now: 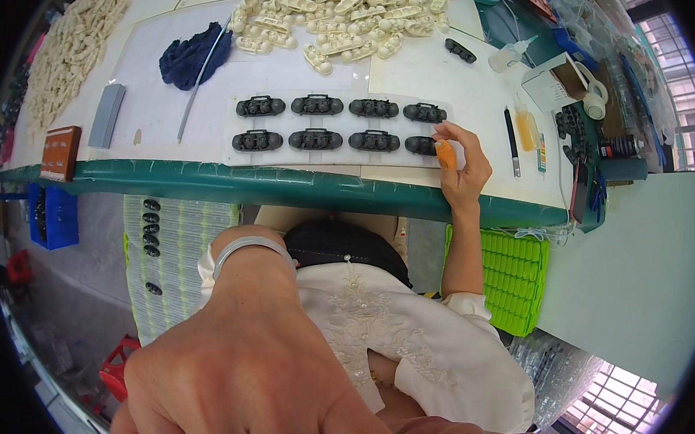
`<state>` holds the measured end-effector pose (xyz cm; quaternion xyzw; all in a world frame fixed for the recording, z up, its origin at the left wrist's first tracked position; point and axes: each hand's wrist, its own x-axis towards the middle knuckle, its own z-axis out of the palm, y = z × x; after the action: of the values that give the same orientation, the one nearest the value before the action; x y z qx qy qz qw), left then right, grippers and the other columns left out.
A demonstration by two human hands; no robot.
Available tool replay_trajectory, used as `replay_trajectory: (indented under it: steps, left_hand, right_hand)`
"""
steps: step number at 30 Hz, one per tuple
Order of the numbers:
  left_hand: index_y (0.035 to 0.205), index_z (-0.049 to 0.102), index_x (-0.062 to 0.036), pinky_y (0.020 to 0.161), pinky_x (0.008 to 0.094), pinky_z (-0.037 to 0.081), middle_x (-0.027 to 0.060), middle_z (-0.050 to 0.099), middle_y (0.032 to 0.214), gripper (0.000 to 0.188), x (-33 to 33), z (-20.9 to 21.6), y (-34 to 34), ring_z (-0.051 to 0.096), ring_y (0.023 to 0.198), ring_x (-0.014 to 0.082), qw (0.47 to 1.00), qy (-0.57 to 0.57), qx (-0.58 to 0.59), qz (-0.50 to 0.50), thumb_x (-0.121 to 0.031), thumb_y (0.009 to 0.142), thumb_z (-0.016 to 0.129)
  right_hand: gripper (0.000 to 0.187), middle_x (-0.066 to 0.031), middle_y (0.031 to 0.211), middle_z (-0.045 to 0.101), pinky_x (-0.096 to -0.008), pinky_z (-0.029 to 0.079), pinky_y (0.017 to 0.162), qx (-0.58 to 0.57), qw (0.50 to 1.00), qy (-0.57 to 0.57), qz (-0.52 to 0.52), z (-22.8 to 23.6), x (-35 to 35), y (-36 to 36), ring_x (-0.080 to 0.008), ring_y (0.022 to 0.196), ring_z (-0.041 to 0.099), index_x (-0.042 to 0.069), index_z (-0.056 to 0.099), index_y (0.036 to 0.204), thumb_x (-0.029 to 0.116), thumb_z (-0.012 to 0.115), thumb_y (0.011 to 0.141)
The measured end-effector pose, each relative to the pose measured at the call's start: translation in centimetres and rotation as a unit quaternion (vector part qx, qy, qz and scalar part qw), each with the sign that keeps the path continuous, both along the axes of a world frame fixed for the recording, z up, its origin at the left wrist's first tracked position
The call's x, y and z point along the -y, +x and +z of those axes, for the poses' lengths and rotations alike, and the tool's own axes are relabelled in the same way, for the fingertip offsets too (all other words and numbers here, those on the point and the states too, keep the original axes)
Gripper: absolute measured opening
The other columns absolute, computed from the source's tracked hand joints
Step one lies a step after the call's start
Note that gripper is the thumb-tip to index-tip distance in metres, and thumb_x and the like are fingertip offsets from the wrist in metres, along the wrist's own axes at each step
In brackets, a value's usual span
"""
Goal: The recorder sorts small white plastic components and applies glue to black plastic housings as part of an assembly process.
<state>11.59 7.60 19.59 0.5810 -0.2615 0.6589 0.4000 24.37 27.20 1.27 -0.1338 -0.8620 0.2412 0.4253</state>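
White worktable (164, 109) with green rounded edge (284, 190); grey floor (93, 251) below; barred windows (615, 403) at right, daylight.
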Motion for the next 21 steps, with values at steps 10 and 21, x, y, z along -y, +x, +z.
replay_trajectory:
  steps: [10,21]
  left_hand:
    - [0.054,0.057,-0.0009,0.069,0.035,0.052,0.0054,0.051,0.052,0.041,1.3,-2.3,-1.5,0.049,0.047,0.0128,0.993,0.035,-0.026,0.112,-0.021,0.088,0.046]
    - [0.093,0.059,-0.0038,0.074,0.0261,0.04,0.0069,0.058,0.074,0.021,9.5,-13.0,-11.1,0.053,0.072,0.0145,0.483,-0.336,0.196,0.784,-0.021,0.081,0.06]
  right_hand:
    - [0.025,-0.0098,0.087,0.063,-0.0269,0.047,0.069,-0.011,1.0,-0.002,-0.007,-0.1,-0.1,-0.1,-0.0187,0.076,0.061,0.001,0.059,0.099,0.002,0.063,0.074]
    - [0.027,-0.0139,0.096,0.061,-0.0314,0.044,0.081,-0.031,0.999,0.035,-0.003,0.4,0.1,0.0,-0.0233,0.088,0.058,-0.002,0.055,0.103,0.011,0.059,0.08]
